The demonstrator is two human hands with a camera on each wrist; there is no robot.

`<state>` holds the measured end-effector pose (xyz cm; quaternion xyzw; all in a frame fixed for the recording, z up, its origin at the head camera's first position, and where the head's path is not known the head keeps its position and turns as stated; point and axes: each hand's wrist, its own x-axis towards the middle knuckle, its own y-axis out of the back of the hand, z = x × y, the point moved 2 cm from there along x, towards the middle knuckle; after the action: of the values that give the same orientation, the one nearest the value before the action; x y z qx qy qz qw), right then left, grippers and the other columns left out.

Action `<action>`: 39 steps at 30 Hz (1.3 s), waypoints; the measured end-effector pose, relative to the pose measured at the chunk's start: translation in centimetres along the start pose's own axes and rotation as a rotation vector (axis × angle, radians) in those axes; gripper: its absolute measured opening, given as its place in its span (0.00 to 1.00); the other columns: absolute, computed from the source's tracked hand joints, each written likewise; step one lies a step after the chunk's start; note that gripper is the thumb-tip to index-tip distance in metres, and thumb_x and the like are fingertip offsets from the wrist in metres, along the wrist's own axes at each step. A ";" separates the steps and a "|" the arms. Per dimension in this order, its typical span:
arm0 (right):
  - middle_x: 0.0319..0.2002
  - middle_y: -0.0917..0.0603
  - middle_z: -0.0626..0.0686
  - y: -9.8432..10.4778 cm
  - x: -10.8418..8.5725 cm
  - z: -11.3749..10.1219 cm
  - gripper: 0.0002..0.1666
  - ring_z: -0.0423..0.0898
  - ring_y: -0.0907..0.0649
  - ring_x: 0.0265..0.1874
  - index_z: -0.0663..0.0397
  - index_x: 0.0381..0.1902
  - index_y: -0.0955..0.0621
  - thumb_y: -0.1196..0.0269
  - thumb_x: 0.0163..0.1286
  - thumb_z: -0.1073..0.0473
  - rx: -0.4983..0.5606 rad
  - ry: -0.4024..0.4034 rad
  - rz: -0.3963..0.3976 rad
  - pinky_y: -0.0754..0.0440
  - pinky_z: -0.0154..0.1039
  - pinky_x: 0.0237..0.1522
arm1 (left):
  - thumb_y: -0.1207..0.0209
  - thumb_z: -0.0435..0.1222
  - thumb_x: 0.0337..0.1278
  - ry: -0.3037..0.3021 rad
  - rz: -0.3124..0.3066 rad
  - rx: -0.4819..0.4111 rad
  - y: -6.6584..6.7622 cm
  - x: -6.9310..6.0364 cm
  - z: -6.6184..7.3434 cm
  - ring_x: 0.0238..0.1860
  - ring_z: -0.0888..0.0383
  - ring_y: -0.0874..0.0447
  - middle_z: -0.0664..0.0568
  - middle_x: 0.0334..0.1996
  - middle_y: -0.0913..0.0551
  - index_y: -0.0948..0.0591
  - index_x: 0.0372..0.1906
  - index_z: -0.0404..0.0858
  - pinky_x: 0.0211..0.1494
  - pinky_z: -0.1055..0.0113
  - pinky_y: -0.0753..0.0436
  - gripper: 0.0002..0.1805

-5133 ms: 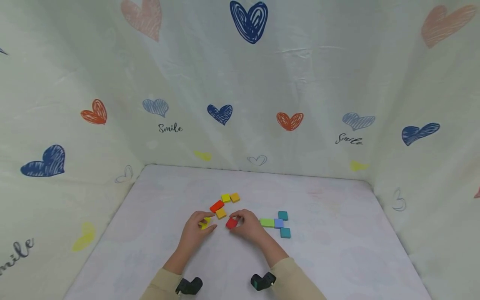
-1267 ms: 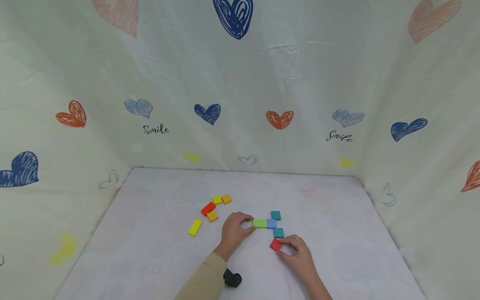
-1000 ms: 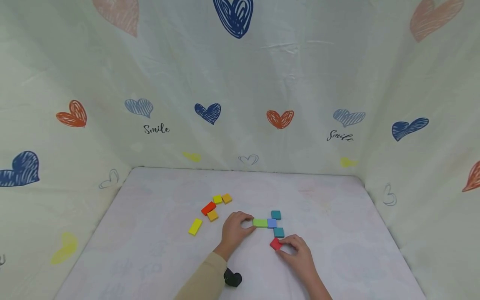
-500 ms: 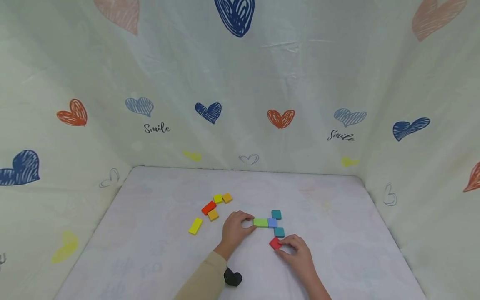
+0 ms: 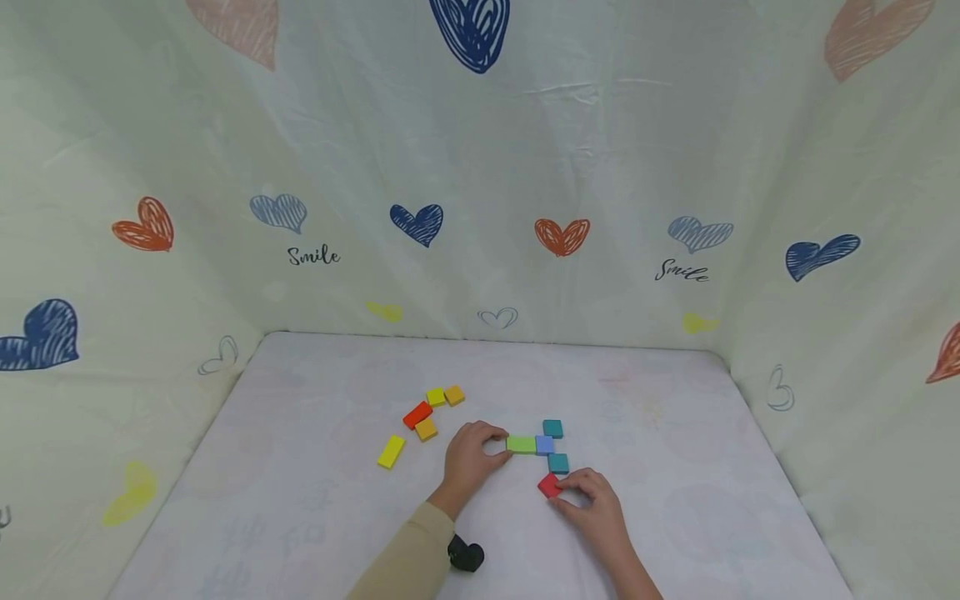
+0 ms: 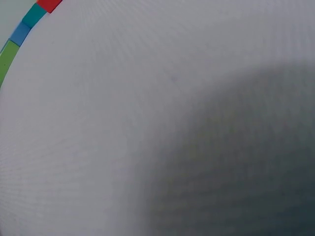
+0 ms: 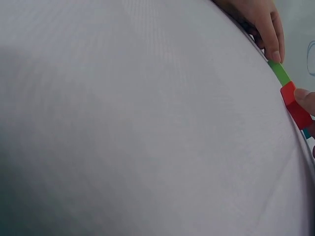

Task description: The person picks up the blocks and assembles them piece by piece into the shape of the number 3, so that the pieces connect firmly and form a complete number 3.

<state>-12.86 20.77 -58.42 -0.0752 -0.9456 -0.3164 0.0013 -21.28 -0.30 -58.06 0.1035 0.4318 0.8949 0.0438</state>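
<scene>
My left hand (image 5: pixel 471 458) pinches the left end of a long light-green block (image 5: pixel 521 445) between thumb and finger. Against that block's right end lies a blue block (image 5: pixel 544 445), with a teal block (image 5: pixel 552 428) at its far side and a second teal block (image 5: pixel 558 463) at its near side. My right hand (image 5: pixel 596 510) holds a red block (image 5: pixel 550 486) by its right side, with one corner close to the nearer teal block. In the right wrist view, the right thumb (image 7: pixel 304 100) presses on the red block (image 7: pixel 296 105).
Left of my hands lie a long yellow block (image 5: pixel 391 452), a long red-orange block (image 5: pixel 417 415), an orange block (image 5: pixel 426 429), a small yellow block (image 5: pixel 436 397) and another orange block (image 5: pixel 454 395). A heart-printed curtain (image 5: pixel 480 150) surrounds the pale table (image 5: pixel 300 467).
Since the oldest frame, my left hand has gone from the long yellow block to the green one, and my right hand has carried the red block right and nearer me. Lately both hands are almost still.
</scene>
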 end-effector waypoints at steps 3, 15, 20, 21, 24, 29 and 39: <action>0.34 0.20 0.36 0.1 -0.1 -0.1 0.15 0.40 0.23 0.43 0.40 0.31 0.14 0.22 0.47 0.63 0.005 0.005 0.004 0.23 0.41 0.52 | 0.27 0.46 0.48 0.006 -0.006 -0.005 0.0 0.0 0.1 0.41 0.63 0.25 0.65 0.37 0.19 0.14 0.43 0.51 0.48 0.66 0.22 0.15; 0.35 0.19 0.36 -0.2 -0.1 -0.1 0.14 0.41 0.22 0.43 0.41 0.32 0.14 0.22 0.48 0.63 0.009 0.015 -0.003 0.23 0.41 0.52 | 0.28 0.41 0.50 0.003 -0.100 -0.095 0.5 -0.5 -0.7 0.50 0.59 0.24 0.60 0.45 0.20 0.17 0.51 0.47 0.55 0.61 0.23 0.20; 0.35 0.20 0.36 -0.1 0.0 -0.3 0.14 0.41 0.22 0.44 0.42 0.32 0.14 0.23 0.49 0.63 0.006 -0.005 -0.012 0.23 0.41 0.53 | 0.29 0.41 0.51 -0.023 -0.121 -0.068 1.8 -1.1 -0.7 0.49 0.58 0.24 0.58 0.46 0.21 0.17 0.51 0.46 0.55 0.60 0.23 0.20; 0.35 0.20 0.36 0.0 -0.1 -0.3 0.14 0.41 0.22 0.44 0.42 0.32 0.14 0.23 0.49 0.63 0.008 -0.004 -0.010 0.23 0.41 0.53 | 0.29 0.42 0.51 -0.033 -0.115 -0.050 2.2 -1.2 -0.8 0.48 0.58 0.24 0.58 0.45 0.21 0.17 0.50 0.46 0.54 0.60 0.22 0.20; 0.34 0.20 0.36 0.1 -0.1 -0.4 0.14 0.41 0.22 0.43 0.41 0.32 0.14 0.23 0.48 0.63 0.005 0.000 -0.003 0.23 0.41 0.52 | 0.29 0.42 0.51 -0.045 -0.078 -0.005 3.4 -1.5 -1.1 0.46 0.59 0.24 0.59 0.43 0.21 0.16 0.49 0.47 0.51 0.61 0.22 0.18; 0.34 0.19 0.38 0.1 -0.1 -0.4 0.14 0.42 0.22 0.43 0.42 0.31 0.14 0.22 0.47 0.62 0.004 0.017 0.005 0.23 0.41 0.52 | 0.27 0.41 0.47 -0.039 0.019 0.012 5.1 -2.1 -2.2 0.42 0.59 0.23 0.59 0.39 0.21 0.15 0.46 0.47 0.48 0.60 0.22 0.18; 0.34 0.20 0.37 0.0 -0.1 -0.3 0.14 0.41 0.23 0.41 0.41 0.30 0.14 0.21 0.47 0.61 0.007 0.054 0.020 0.23 0.40 0.50 | 0.26 0.39 0.47 0.011 0.024 0.045 8.1 -3.8 -4.4 0.43 0.55 0.24 0.56 0.37 0.20 0.16 0.46 0.43 0.48 0.57 0.21 0.18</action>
<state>-12.75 20.60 -58.19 -0.0762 -0.9455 -0.3150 0.0303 -18.51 -9.37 -54.98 0.1046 0.4507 0.8861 0.0282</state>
